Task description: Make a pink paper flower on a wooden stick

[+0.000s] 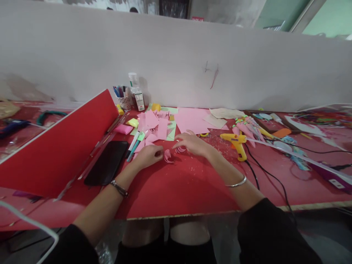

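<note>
My left hand point(150, 156) is closed, its thumb and fingers drawn together; what they hold, if anything, is hidden. Right beside its fingertips is a curled piece of pink paper point(168, 156) on the red tabletop. My right hand point(192, 143) has its fingers stretched out and apart, palm down, over a second curled pink paper piece point(180, 149) that they partly cover. Just behind the hands lies a pile of cut pink paper pieces point(162, 128), with a larger pink sheet point(189, 121) beside it.
A black phone point(106, 163), markers point(134, 146) and a slanted red board point(63, 146) are on the left. A yellow glue gun point(238, 143) with a black cable lies to the right, near pink paper cones point(246, 128). A pen cup point(124, 102) and bottle point(138, 96) stand by the white partition.
</note>
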A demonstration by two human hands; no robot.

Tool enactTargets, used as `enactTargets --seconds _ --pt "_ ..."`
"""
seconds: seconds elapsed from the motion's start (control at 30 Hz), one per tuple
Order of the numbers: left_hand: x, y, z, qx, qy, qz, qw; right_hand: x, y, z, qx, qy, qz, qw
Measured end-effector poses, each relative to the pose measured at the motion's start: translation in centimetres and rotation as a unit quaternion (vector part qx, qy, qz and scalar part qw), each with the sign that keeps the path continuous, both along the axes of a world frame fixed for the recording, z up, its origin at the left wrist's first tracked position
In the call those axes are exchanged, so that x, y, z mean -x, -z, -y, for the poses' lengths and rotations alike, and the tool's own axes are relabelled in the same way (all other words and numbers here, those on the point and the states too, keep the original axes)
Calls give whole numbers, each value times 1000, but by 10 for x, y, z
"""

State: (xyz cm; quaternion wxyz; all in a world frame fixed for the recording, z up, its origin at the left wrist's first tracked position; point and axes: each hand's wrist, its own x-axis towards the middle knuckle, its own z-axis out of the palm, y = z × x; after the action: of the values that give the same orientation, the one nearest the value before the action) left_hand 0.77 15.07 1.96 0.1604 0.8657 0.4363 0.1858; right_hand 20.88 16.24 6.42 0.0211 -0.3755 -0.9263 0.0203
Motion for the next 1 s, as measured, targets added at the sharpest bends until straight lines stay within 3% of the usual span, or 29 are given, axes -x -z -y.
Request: enactTargets --seconds 0.23,0.6,0.67,0.77,0.87,1.0 --pt "-1 -1 2 -1 6 12 1000 0 -3 1 1 33 55 998" --pt "-2 -2 4 -16 2 4 1000 -1 -10 17 4 167 7 986" --pt "-3 -3 4 -15 -3 -5 1000 -7 -10 20 11 158 -56 986" --pt "-4 -4 5 -13 -8 -19 1000 -21 -3 21 76 83 -164 980" --pt "-5 -5 5 -10 -6 -32 999 -30 11 18 136 19 -201 970" --pt "-5 -5 4 -7 -13 -46 999 -29 24 16 170 16 -226 959"
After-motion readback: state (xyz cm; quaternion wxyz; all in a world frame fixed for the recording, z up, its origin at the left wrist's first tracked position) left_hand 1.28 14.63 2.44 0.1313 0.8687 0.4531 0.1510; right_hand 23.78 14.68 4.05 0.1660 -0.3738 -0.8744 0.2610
